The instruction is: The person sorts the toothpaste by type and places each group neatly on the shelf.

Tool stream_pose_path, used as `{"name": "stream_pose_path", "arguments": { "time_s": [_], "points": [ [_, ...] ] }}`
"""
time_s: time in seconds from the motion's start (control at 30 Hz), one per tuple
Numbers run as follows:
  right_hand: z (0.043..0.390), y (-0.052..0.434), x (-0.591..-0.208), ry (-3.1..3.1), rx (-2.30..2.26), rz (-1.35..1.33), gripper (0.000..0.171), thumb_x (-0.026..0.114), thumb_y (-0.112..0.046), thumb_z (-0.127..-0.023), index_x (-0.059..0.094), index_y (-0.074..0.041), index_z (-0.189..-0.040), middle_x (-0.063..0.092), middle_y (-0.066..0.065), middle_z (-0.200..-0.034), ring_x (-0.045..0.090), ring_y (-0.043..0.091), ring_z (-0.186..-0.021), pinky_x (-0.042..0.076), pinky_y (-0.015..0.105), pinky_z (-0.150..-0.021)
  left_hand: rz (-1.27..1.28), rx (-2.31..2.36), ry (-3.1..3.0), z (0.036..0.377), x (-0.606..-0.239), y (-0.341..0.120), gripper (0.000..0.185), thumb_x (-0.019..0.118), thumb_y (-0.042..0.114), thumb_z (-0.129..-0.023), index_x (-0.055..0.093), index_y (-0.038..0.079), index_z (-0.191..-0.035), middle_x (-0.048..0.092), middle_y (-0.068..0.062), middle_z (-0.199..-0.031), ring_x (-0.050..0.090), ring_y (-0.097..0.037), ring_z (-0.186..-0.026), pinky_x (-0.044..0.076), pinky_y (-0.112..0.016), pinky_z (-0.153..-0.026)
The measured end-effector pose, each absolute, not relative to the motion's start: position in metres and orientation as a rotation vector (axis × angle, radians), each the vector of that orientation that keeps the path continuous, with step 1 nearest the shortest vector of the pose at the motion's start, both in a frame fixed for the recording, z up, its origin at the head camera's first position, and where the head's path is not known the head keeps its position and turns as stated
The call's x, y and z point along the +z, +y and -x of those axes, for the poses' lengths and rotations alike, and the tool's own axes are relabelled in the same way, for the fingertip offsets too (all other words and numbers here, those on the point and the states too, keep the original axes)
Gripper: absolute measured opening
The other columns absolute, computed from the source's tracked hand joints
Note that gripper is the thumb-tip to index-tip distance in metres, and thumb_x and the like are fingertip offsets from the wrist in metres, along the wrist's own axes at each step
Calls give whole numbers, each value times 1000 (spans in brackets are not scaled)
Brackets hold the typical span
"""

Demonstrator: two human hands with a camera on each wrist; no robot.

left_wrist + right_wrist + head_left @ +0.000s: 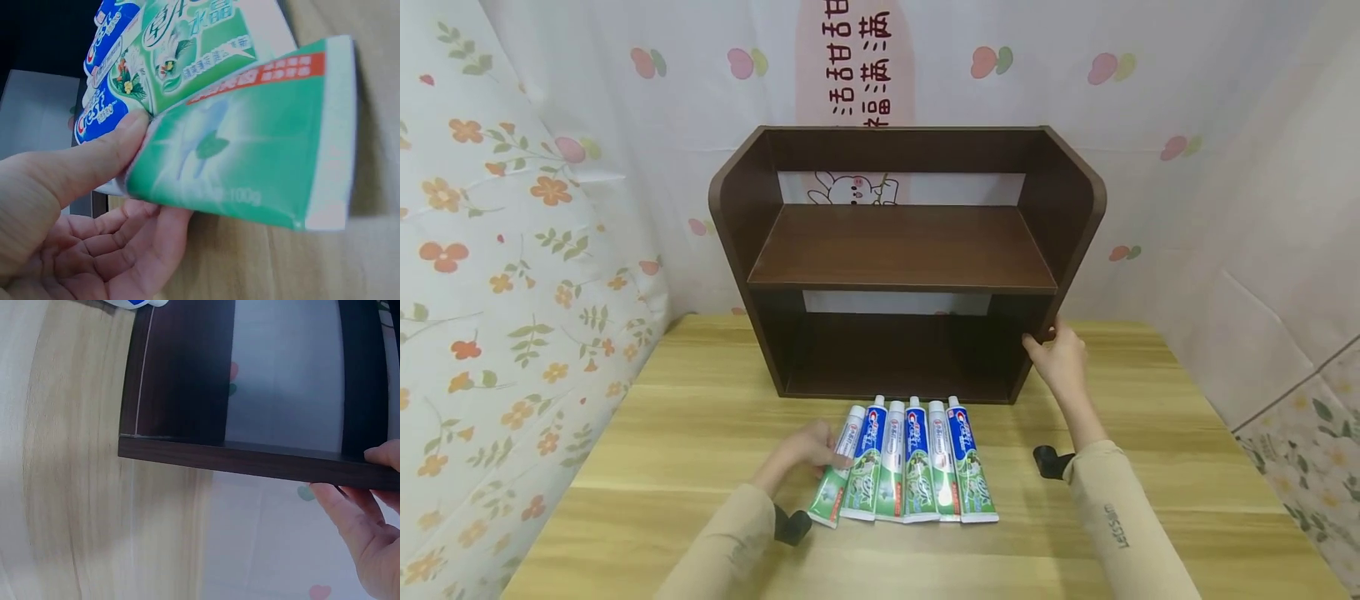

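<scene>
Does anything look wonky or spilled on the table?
A bit wonky, yes: the leftmost toothpaste tube slants more than the other tubes, so that end of the row looks crooked. I can't see any spill.

The left hand (805,450) pinches — the right hand (1063,360), reaching farther forward, grips between thumb and fingers.

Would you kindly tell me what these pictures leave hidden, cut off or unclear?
Head view: part of the leftmost toothpaste tube is covered by the left hand.
Head view: the dark red lettering runs off the top edge and behind the shelf.
Left wrist view: small print beside "100g" on that tube is blurred.
Right wrist view: the right hand is cut off by the right edge.
</scene>
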State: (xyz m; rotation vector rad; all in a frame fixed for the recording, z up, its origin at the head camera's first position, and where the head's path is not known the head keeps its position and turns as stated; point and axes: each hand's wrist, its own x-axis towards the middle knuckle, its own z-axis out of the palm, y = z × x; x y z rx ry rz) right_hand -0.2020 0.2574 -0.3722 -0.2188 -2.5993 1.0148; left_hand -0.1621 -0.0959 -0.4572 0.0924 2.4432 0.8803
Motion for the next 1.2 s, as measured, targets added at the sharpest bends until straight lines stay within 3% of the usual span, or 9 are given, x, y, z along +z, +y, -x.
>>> {"name": "stream_pose_path", "arguments": {
  "time_s": [0.37,0.5,0.67,1.03,1.2],
  "points": [
    [210,259,-363,-2570,1033,273,33,55,-18,-86,51,-1,-114,60,28,-108,57,47,-95,43,53,-78,-97,998,2361,179,-442,-95,34,71,21,-79,48,11,-56,61,-3,-61,52,-10,-51,47,-20,-51],
    [212,259,-361,-2561,1068,290,32,56,-18,-86,52,-1,-113,61,27,-108,55,45,-100,42,54,-85,-133,1043,2330,188,-436,-88,29,70,21,-80,55,6,-61,64,-4,-63,53,-10,-52,50,-21,-53],
    [210,260,-361,-2542,1084,301,29,57,-18,-85,53,0,-109,60,28,-107,53,45,-103,40,54,-86,-139,1093,2304,198,-430,-68,26,70,21,-81,62,-1,-70,67,-7,-68,56,-11,-55,55,-27,-59],
    [204,261,-369,-2583,1112,330,32,57,-18,-86,52,-2,-112,60,26,-109,55,44,-100,43,51,-82,-132,1180,2249,213,-427,-22,30,69,24,-81,64,-4,-72,69,-12,-73,63,-12,-58,56,-26,-62],
    [201,259,-373,-2607,1122,328,32,57,-19,-86,51,-3,-113,59,27,-111,56,44,-98,44,51,-80,-162,1168,2222,222,-431,-6,35,74,30,-76,63,-2,-69,68,-11,-70,64,-15,-58,56,-25,-61]
  ]
}}
